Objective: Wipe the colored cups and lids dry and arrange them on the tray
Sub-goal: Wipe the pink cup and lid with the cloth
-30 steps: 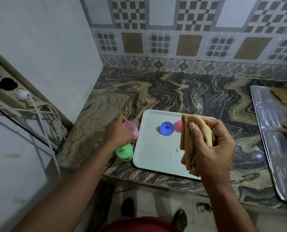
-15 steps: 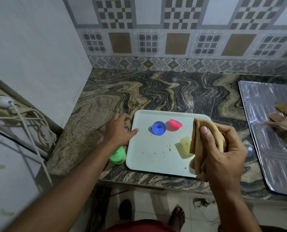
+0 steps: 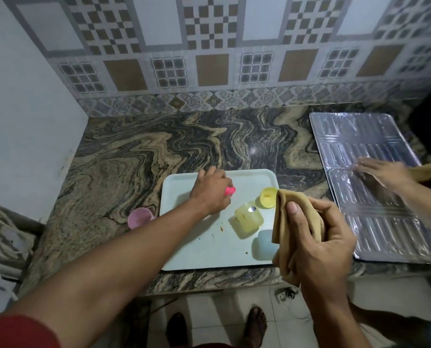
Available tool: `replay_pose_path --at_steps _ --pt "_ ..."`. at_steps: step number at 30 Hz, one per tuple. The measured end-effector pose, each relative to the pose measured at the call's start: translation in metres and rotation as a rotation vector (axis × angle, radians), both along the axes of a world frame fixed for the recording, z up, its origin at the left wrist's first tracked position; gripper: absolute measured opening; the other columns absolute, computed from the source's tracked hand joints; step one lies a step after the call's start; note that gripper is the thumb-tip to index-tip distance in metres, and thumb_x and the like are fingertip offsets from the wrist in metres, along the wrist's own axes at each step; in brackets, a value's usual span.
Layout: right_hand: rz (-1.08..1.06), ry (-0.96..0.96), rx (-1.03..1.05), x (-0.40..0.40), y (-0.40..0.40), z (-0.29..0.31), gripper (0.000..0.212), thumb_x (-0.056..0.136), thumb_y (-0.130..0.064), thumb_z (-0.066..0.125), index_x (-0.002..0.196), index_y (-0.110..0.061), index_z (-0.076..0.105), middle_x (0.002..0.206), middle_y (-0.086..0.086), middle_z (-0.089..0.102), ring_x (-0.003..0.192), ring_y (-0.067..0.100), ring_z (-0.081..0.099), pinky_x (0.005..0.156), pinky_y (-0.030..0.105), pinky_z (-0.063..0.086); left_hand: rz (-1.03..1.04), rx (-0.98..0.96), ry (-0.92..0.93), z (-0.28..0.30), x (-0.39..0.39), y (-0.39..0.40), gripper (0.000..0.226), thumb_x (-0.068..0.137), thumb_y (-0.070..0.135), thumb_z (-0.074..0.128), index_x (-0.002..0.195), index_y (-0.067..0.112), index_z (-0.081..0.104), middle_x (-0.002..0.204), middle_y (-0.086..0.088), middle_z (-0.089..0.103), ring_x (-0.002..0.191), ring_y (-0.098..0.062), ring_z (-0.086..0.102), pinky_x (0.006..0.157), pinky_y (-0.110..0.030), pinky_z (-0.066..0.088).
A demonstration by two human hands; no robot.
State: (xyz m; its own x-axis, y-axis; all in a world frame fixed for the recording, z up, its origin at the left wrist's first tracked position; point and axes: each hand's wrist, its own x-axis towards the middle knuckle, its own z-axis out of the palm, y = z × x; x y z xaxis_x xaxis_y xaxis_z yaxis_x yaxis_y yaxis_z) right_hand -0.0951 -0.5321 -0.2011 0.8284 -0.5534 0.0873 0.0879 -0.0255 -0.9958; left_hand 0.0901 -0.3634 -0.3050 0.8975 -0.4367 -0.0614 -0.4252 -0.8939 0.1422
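While the marbled stone desk (image 3: 139, 151) fills most of the view, a ribbed metal tray (image 3: 375, 187) lies on it to the far right of both hands, and another person's hand (image 3: 382, 172) rests flat on that metal, blurred. The pale plastic tray (image 3: 209, 252) sits near the front edge of the desk, under and between the two hands; small brown crumbs are scattered on it.

The right hand (image 3: 320, 242) is raised over the near right corner of the tray, its grip closed around a folded tan cloth (image 3: 284, 227), with the thumb pressed on the front of the fold. The left hand (image 3: 212, 189) reaches over the far part of the tray; its fingers curl down over a pink lid (image 3: 230, 191), of which only a piece shows at the right side of the hand, so I cannot tell how firmly the grip holds it.

Just left of the right hand a yellow cup (image 3: 248, 221) lies on the tray, and beyond it, near the top of the cloth, is a yellow lid (image 3: 268, 197). A light blue cup (image 3: 263, 244) is partly hidden behind the cloth. A pink cup (image 3: 140, 217) stands on the desk, just beside the left edge of the tray and near the left forearm.
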Motion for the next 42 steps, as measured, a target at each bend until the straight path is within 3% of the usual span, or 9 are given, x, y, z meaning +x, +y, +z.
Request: replay_pose_path --at_steps 6,10,14,18,21,28,33,36,42 --pt "-0.008 -0.011 0.015 -0.005 -0.012 -0.005 0.013 0.092 -0.023 0.079 0.098 -0.014 0.071 0.087 -0.007 0.075 0.076 0.022 0.071 0.067 0.037 0.062 0.07 -0.093 0.036 0.002 0.014 -0.002 0.017 0.097 0.032 0.063 0.093 0.025 0.078 0.101 0.004 0.074 0.103 -0.023 0.066 0.101 -0.042 0.039" --pt "-0.012 0.01 0.008 -0.002 -0.013 -0.004 0.013 0.093 -0.02 0.077 0.1 -0.011 0.072 0.085 -0.01 0.076 0.073 0.005 0.071 0.064 0.026 0.06 0.216 -0.607 0.202 0.012 0.009 0.011 0.013 0.096 0.013 0.068 0.089 0.023 0.066 0.084 0.02 0.067 0.081 -0.003 0.065 0.08 -0.022 0.054" --pt "-0.002 0.015 -0.003 0.005 -0.008 -0.005 0.017 0.091 -0.037 0.081 0.098 -0.025 0.072 0.085 0.003 0.075 0.07 0.039 0.073 0.059 0.052 0.063 0.431 -1.117 0.494 0.034 -0.008 0.025 0.015 0.105 0.011 0.06 0.093 0.019 0.061 0.085 0.006 0.072 0.084 -0.009 0.066 0.069 -0.027 0.047" --pt "0.046 -0.052 0.015 0.016 0.001 0.003 0.014 0.093 -0.014 0.079 0.103 -0.017 0.07 0.085 -0.013 0.075 0.072 0.003 0.07 0.063 0.022 0.059 0.527 -1.742 0.886 0.07 -0.058 0.034 0.009 0.103 0.013 0.054 0.097 0.017 0.059 0.085 0.007 0.073 0.079 -0.004 0.063 0.062 -0.02 0.038" --pt "0.115 -0.083 0.037 0.022 0.013 0.01 0.017 0.097 0.0 0.075 0.109 -0.009 0.068 0.086 -0.014 0.076 0.069 -0.002 0.069 0.063 0.014 0.055 0.519 -1.981 0.965 0.09 -0.092 0.035 0.008 0.095 0.015 0.057 0.099 0.017 0.063 0.09 0.003 0.07 0.079 -0.006 0.059 0.061 -0.02 0.041" --pt "0.112 -0.169 -0.115 0.026 0.048 0.019 0.015 0.092 -0.025 0.077 0.099 -0.033 0.067 0.087 -0.007 0.075 0.074 0.014 0.071 0.068 0.042 0.06 0.506 -2.142 0.872 0.121 -0.133 0.03 0.008 0.091 0.017 0.068 0.096 0.02 0.073 0.105 -0.002 0.075 0.087 -0.009 0.068 0.068 -0.022 0.052" --pt "0.05 -0.18 -0.074 0.027 0.075 0.018 0.013 0.09 -0.042 0.075 0.095 -0.042 0.063 0.089 -0.001 0.075 0.075 0.029 0.076 0.068 0.054 0.062 0.404 -2.129 0.723 0.123 -0.147 0.019 0.017 0.097 0.015 0.058 0.104 0.018 0.074 0.123 -0.014 0.07 0.113 -0.022 0.061 0.1 -0.036 0.041" --pt "0.014 -0.185 -0.075 0.028 0.078 0.019 0.015 0.09 -0.046 0.075 0.092 -0.044 0.061 0.083 0.005 0.073 0.067 0.036 0.073 0.06 0.06 0.06 0.353 -2.0 0.576 0.121 -0.15 0.019 0.015 0.1 0.016 0.055 0.113 0.013 0.061 0.123 -0.014 0.06 0.112 -0.026 0.048 0.093 -0.034 0.041" --pt "0.105 -0.229 -0.08 0.031 0.066 0.022 0.014 0.091 -0.042 0.077 0.095 -0.045 0.064 0.089 0.006 0.077 0.068 0.034 0.074 0.06 0.062 0.059 0.263 -1.757 0.433 0.128 -0.149 0.035 0.017 0.099 0.02 0.055 0.099 0.03 0.069 0.092 -0.007 0.05 0.081 -0.009 0.043 0.079 -0.029 0.037"
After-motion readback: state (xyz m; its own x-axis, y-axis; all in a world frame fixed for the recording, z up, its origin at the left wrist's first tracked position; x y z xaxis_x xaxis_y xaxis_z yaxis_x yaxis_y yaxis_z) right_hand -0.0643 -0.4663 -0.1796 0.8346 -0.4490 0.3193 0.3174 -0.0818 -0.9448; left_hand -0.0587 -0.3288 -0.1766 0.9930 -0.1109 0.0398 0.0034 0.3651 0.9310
